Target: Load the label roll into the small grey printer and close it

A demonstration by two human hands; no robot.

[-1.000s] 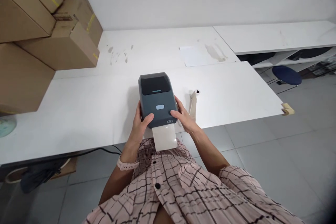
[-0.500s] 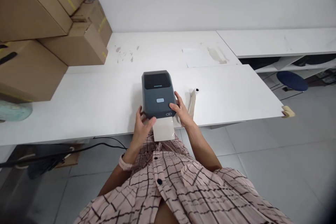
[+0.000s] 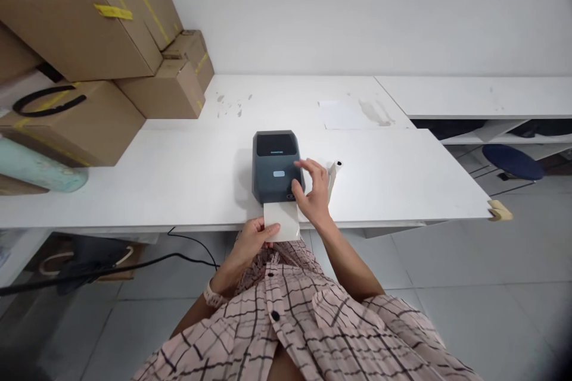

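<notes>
A dark grey label printer point(image 3: 272, 181) stands near the front edge of the white table, with a lit rectangle on its top. A blank white label strip point(image 3: 286, 214) sticks out of its front and hangs past the table edge. My left hand point(image 3: 255, 237) pinches the left edge of this strip, thumb on top. Over the printer's right side is my right hand point(image 3: 314, 190), fingers apart and bent, holding nothing; whether its thumb touches the casing I cannot tell. Just behind this hand lies a small white paper roll point(image 3: 334, 170) with a loose tail.
Cardboard boxes point(image 3: 89, 36) are stacked at the left, a black headband-like loop point(image 3: 49, 108) on one. A pale green bottle point(image 3: 40, 168) lies before them. A flat white sheet point(image 3: 342, 114) rests behind the printer. A blue stool point(image 3: 512, 161) stands at the right; cables point(image 3: 179, 255) hang below the table.
My left hand has left the printer's side and taken hold of the label strip. My right hand has lifted its fingers off the printer's right side. The view has shifted slightly.
</notes>
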